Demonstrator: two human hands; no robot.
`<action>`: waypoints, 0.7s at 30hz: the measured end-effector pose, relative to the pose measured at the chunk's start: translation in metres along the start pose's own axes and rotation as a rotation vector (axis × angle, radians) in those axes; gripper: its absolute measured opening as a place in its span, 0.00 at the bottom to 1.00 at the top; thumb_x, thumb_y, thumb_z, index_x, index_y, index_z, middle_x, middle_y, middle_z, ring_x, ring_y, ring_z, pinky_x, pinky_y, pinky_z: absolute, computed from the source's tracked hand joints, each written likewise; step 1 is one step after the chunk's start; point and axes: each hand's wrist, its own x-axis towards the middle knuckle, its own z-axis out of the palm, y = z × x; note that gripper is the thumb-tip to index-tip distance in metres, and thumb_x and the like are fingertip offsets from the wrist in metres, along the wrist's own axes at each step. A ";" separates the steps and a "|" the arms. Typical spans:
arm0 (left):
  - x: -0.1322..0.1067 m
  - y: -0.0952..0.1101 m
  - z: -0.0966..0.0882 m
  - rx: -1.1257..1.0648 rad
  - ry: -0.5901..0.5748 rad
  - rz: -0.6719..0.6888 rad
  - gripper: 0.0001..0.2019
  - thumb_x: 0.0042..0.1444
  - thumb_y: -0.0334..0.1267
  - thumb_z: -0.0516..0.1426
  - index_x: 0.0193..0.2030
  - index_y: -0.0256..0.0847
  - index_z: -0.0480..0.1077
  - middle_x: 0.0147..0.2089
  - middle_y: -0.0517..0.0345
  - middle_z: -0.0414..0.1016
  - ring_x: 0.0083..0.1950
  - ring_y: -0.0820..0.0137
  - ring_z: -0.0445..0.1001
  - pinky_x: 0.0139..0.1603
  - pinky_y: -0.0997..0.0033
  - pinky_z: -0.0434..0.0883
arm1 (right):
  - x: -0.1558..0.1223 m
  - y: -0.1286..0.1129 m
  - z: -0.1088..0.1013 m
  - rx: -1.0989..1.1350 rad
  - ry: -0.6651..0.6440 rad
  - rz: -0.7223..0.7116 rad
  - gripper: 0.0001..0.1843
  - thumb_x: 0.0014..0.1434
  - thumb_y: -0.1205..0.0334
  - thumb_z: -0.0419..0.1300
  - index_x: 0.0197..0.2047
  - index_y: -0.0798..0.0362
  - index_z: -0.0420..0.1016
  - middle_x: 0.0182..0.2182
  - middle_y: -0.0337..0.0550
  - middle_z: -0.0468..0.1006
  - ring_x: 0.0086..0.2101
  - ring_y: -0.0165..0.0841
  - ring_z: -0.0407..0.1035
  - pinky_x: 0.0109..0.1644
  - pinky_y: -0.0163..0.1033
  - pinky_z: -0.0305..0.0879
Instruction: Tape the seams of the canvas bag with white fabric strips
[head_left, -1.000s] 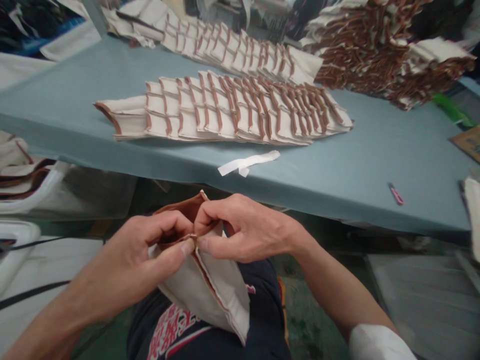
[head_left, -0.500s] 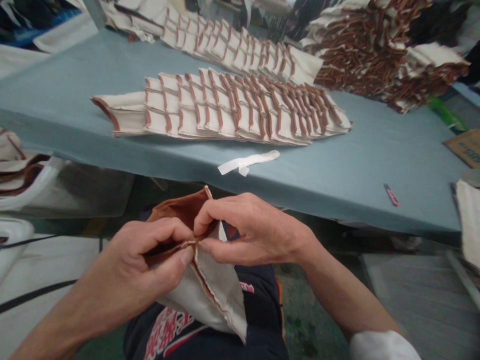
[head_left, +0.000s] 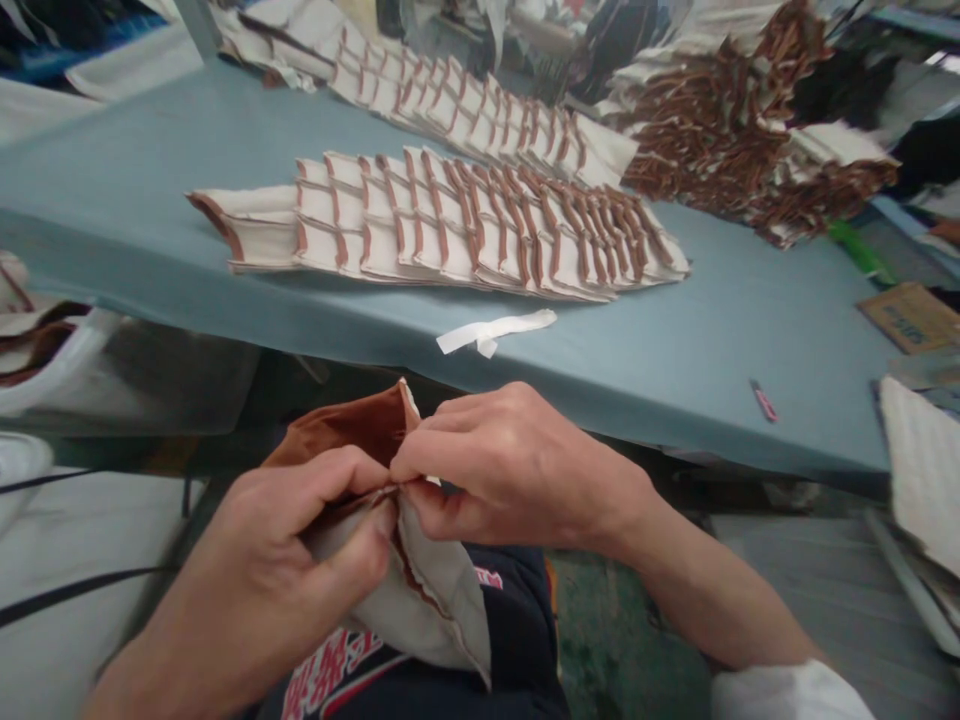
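Over my lap is a sewn fabric piece (head_left: 442, 590), off-white on one face and rust-brown on the other, with a raw brown-edged seam running down it. My left hand (head_left: 292, 560) pinches its edge between thumb and index finger near the top of that seam. Right beside it, my right hand (head_left: 502, 470) is closed on the same edge, fingertips touching those of the left. The exact spot between the fingertips is hidden. A brown flap of the piece stands up behind both hands.
On the blue-grey table (head_left: 697, 360) lie a row of overlapping off-white pieces (head_left: 450, 225), a second row (head_left: 480, 105) behind, and a tall brown-and-white pile (head_left: 720, 140). A white strip (head_left: 499, 328), a small pink-handled tool (head_left: 764, 400) and a cardboard piece (head_left: 911, 317) are nearer. A plastic bin (head_left: 135, 380) stands left.
My right hand has turned slightly and closed more tightly at the seam. My left hand has shifted a little right. The camera view has moved slightly.
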 end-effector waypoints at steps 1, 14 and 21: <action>-0.001 0.000 0.000 -0.031 -0.025 -0.039 0.14 0.64 0.38 0.54 0.28 0.45 0.77 0.23 0.68 0.77 0.22 0.74 0.72 0.25 0.75 0.65 | 0.001 0.001 0.001 0.051 -0.033 0.044 0.11 0.68 0.66 0.56 0.33 0.49 0.74 0.27 0.39 0.76 0.28 0.32 0.65 0.33 0.42 0.52; -0.014 0.000 -0.008 -0.178 0.048 -0.316 0.16 0.59 0.46 0.58 0.23 0.44 0.72 0.22 0.66 0.71 0.24 0.73 0.64 0.27 0.73 0.60 | 0.019 0.013 0.026 0.646 -0.070 0.068 0.05 0.65 0.63 0.56 0.36 0.50 0.71 0.32 0.34 0.74 0.31 0.29 0.66 0.40 0.36 0.60; -0.011 -0.007 -0.020 -0.183 -0.024 -0.428 0.16 0.60 0.51 0.62 0.27 0.42 0.79 0.26 0.62 0.79 0.28 0.70 0.71 0.31 0.75 0.65 | 0.015 0.021 0.045 0.736 -0.048 0.161 0.08 0.60 0.62 0.66 0.42 0.49 0.72 0.37 0.33 0.76 0.36 0.30 0.69 0.44 0.37 0.64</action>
